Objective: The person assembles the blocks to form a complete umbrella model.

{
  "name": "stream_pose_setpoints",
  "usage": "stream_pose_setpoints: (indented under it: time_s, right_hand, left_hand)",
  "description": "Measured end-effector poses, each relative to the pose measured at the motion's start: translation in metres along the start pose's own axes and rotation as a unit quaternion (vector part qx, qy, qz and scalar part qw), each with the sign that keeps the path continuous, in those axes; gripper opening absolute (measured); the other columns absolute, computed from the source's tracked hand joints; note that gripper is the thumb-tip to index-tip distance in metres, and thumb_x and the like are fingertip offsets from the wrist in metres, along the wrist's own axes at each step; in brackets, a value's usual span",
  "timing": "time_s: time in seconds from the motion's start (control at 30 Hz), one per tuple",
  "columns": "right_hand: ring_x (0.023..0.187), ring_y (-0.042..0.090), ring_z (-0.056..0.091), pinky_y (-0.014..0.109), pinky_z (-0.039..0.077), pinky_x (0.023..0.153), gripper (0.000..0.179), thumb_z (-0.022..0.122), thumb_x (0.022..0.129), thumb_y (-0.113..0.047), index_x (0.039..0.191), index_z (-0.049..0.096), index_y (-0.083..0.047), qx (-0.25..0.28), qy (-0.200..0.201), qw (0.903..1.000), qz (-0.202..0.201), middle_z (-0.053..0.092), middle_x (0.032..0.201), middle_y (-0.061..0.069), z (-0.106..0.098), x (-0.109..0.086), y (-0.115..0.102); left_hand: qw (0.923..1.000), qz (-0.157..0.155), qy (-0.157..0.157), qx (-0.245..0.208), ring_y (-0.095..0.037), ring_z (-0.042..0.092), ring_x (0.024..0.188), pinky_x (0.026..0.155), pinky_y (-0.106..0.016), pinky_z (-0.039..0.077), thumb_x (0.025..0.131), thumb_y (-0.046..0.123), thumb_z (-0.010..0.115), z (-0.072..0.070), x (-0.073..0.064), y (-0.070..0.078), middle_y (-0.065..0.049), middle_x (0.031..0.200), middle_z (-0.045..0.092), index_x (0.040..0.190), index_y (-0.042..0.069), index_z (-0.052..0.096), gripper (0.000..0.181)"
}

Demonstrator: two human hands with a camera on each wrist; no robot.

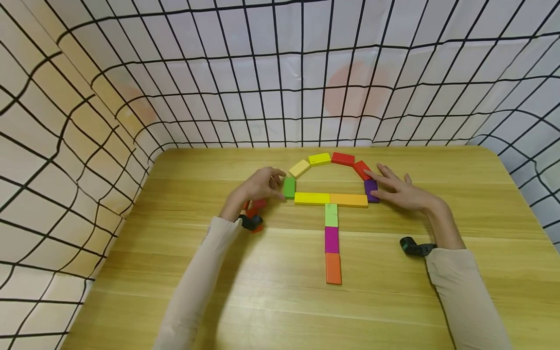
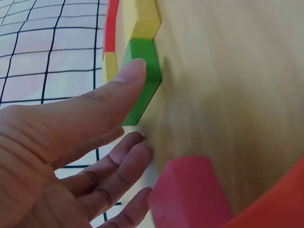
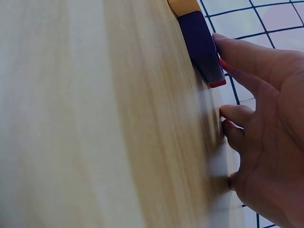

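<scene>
Coloured blocks lie in an umbrella-like outline on the table. My left hand (image 1: 260,185) is beside the green block (image 1: 289,187) at the arch's left end; its thumb overlaps that block in the left wrist view, its fingers loosely bent around nothing. At the other end, my right hand (image 1: 404,192) has its thumb at the purple block (image 1: 371,191) and a fingertip at the lower red block (image 1: 361,170), fingers spread. Between these ends runs a bar of a yellow block (image 1: 312,198) and an orange block (image 1: 348,200). A pale yellow block (image 1: 299,169) adjoins the green one.
Below the bar, a light green block (image 1: 331,215), a magenta block (image 1: 332,240) and an orange-red block (image 1: 333,268) form a stem. A pink block (image 2: 190,192) and red-orange pieces lie under my left wrist. Black-grid white cloth (image 1: 262,97) borders the table (image 1: 280,311).
</scene>
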State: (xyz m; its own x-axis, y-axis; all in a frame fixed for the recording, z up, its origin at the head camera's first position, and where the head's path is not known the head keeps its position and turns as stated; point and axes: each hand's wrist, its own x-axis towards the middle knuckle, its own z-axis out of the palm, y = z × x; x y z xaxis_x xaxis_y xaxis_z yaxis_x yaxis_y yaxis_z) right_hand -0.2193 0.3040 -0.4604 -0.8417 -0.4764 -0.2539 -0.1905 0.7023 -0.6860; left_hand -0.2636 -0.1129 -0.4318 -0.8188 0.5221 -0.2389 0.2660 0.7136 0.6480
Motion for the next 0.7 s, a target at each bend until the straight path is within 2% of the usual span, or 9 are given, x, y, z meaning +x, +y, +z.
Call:
stream_pose_setpoints:
  time_s: [0.3, 0.7]
  right_hand:
    - [0.159, 0.042, -0.021, 0.072, -0.024, 0.118, 0.07, 0.05, 0.108, -0.038, 0.167, 0.019, -0.017, 0.001, -0.002, 1.0, 0.005, -0.015, 0.173, 0.018, -0.0005, -0.0004, -0.0004]
    - [0.159, 0.042, -0.021, 0.072, -0.024, 0.118, 0.07, 0.05, 0.108, -0.039, 0.167, 0.019, -0.018, 0.0, -0.002, 1.0, 0.007, -0.015, 0.174, 0.018, -0.0003, -0.0001, 0.0003]
  left_hand:
    - [0.9998, -0.003, 0.019, -0.005, -0.031, 0.064, 0.109, 0.1, -0.04, 0.056, 0.086, 0.012, 0.085, 0.0095, -0.0002, -0.0006, -0.019, 0.125, 0.067, 0.143, 0.0, 0.057, 0.065]
    - [0.9996, 0.005, 0.027, -0.012, -0.031, 0.064, 0.107, 0.099, -0.04, 0.057, 0.086, 0.012, 0.085, 0.0115, -0.0004, -0.0021, -0.02, 0.123, 0.067, 0.142, 0.0, 0.058, 0.063]
